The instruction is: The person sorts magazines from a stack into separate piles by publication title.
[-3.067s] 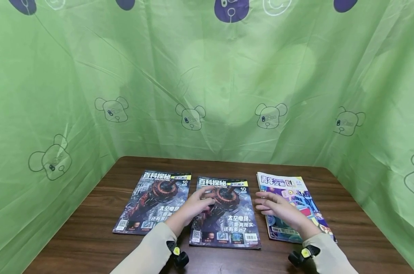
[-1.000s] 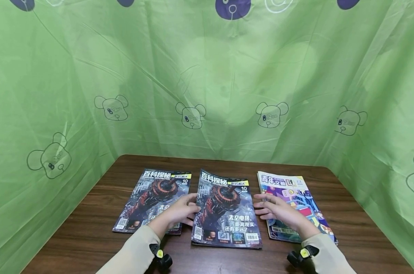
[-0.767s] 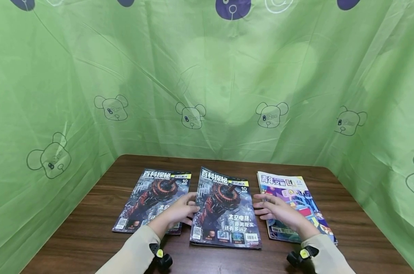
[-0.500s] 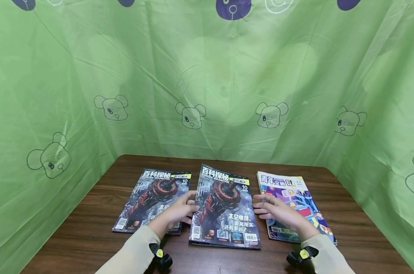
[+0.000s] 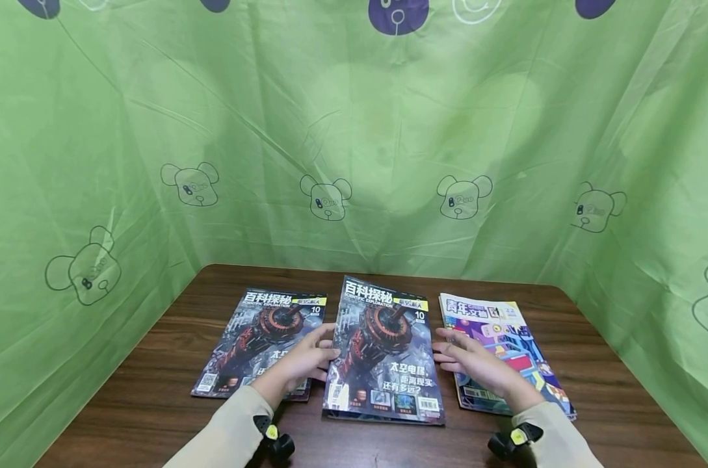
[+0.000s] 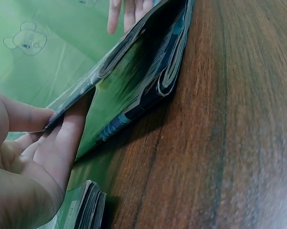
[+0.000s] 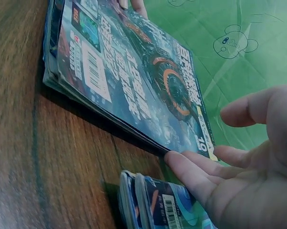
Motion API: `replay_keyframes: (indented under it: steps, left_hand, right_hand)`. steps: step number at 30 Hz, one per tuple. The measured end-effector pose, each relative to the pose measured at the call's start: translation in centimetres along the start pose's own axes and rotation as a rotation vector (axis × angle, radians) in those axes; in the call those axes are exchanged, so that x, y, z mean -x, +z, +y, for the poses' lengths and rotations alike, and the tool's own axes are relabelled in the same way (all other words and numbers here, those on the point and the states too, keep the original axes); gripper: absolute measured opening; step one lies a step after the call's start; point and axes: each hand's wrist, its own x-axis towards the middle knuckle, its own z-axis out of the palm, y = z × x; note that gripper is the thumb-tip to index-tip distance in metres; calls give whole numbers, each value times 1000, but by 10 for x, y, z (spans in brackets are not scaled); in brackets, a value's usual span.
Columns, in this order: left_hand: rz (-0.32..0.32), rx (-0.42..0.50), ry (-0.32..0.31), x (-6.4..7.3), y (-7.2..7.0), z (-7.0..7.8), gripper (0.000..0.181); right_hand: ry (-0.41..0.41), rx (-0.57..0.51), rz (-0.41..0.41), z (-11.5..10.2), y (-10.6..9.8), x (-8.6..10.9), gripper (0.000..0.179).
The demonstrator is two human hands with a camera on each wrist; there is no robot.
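Between the hands is a dark magazine (image 5: 383,351) with a red ring machine on its cover. My left hand (image 5: 305,359) pinches its left edge, thumb on top and fingers beneath. That edge is raised; in the left wrist view a wedge-shaped gap separates the lifted magazine (image 6: 88,78) from another magazine (image 6: 148,95) lying under it on the table. On the other side, my right hand (image 5: 476,364) has its fingers extended beside the right edge. In the right wrist view a fingertip (image 7: 174,160) is at that edge, and the thumb is held apart from the cover.
A magazine with the same cover (image 5: 260,344) lies at the left, partly behind my left hand. A colourful magazine stack (image 5: 523,344) lies at the right under my right forearm. The brown wooden table (image 5: 131,390) is enclosed by a green curtain (image 5: 354,130) printed with bear faces.
My left hand has moved from above the middle magazine to its left edge and grips it. That edge has risen, with the top left corner climbing steadily. The right hand has barely moved.
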Motion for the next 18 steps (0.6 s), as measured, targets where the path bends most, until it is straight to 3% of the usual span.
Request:
replay_keyframes:
  steps: [6,18]
  left_hand:
    - [-4,32,2,-2,-3,0,67]
    - [23,47,-12,3,-6,7,71]
  right_hand:
    - [4,-52,44,0,3,-2,66]
    - [59,-185,-14,3,9,-5,63]
